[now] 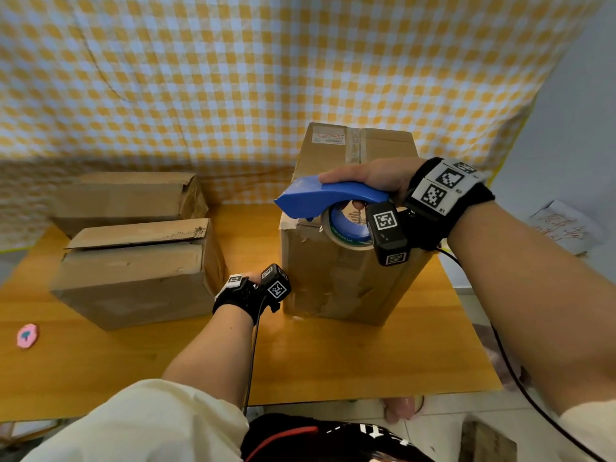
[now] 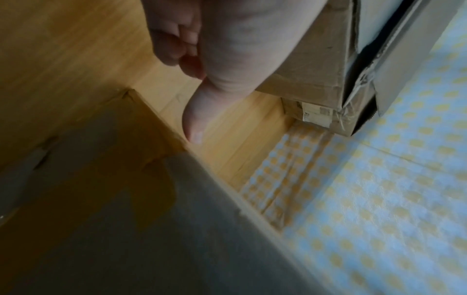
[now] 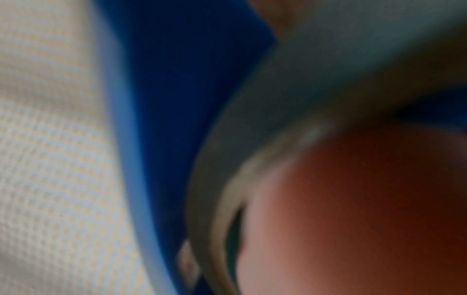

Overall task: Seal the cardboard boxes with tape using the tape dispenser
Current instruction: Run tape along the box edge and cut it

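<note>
Right hand (image 1: pixel 373 178) grips tape dispenser (image 1: pixel 326 198) over tall box (image 1: pixel 346 278). Left hand (image 2: pixel 227 40), fingers loosely curled & empty, sits btwn it & two boxes (image 1: pixel 140 271) on desk (image 1: pixel 300 361). Pink disc (image 1: pixel 28 335) at desk's left edge.

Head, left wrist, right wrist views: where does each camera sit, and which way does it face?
Head: on the head, facing forward and down at the table, three boxes, both forearms and the right hand gripping the dispenser.
Left wrist: on the left wrist, looking along the left hand between two boxes.
Right wrist: on the right wrist, blurred, close on the dispenser, tape and a finger.
Shared: the checked cloth shows in all three.
</note>
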